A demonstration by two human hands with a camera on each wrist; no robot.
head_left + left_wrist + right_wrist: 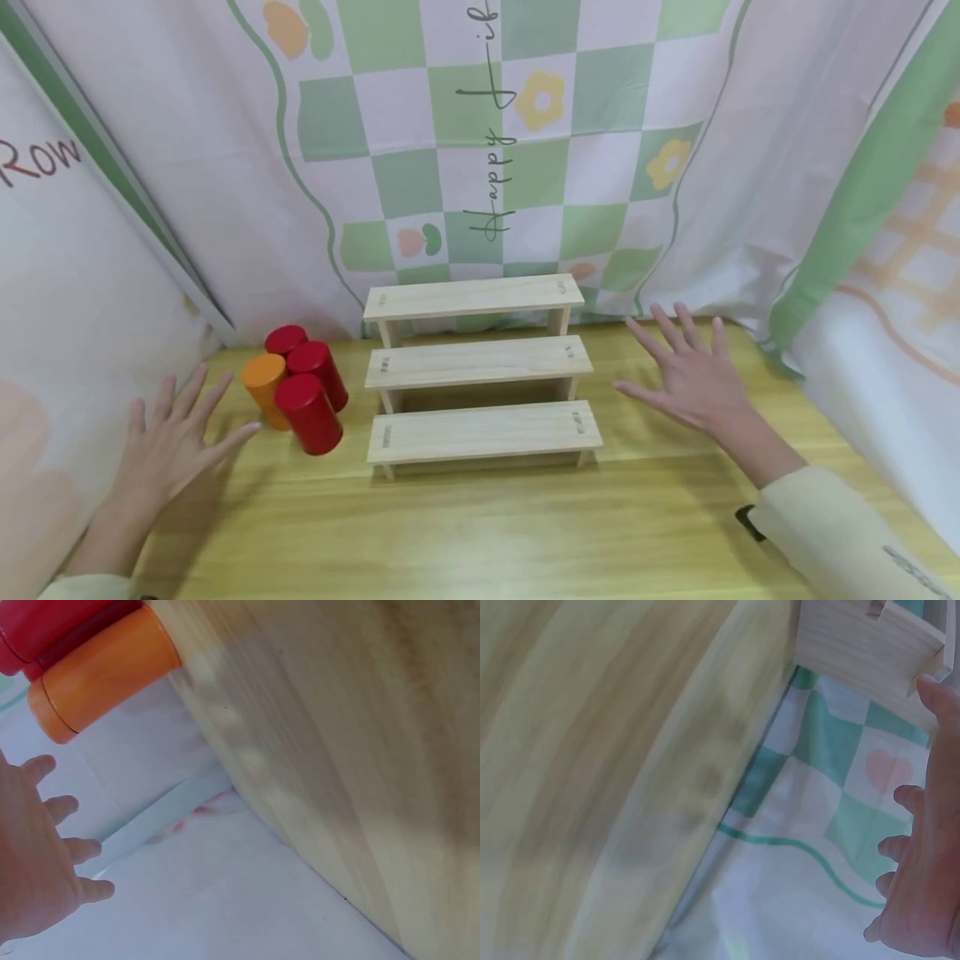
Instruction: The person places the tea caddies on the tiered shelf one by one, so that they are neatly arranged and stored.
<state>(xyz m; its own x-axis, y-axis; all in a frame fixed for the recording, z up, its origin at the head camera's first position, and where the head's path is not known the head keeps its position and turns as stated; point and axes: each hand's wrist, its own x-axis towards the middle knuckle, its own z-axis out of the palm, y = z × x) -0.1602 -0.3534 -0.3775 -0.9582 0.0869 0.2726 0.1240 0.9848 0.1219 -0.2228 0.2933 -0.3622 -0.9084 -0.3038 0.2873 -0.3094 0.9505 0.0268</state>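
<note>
My left hand has its fingers spread, left of a cluster of cylinders, and holds nothing. Nearest to it stands an orange cylinder, upright. Three red ones crowd against it: a front red cylinder, a middle red cylinder and a back red cylinder, mostly hidden. To their right is a pale wooden three-step rack with bare steps. On the rack's right side my right hand spreads its fingers over the table, also holding nothing. The left wrist view shows the orange cylinder beyond the left fingertips.
The wood-grain table ends at a curtain with green checks and lettering at the back. Cloth walls also close in at the left and right. A dark band shows at the right sleeve.
</note>
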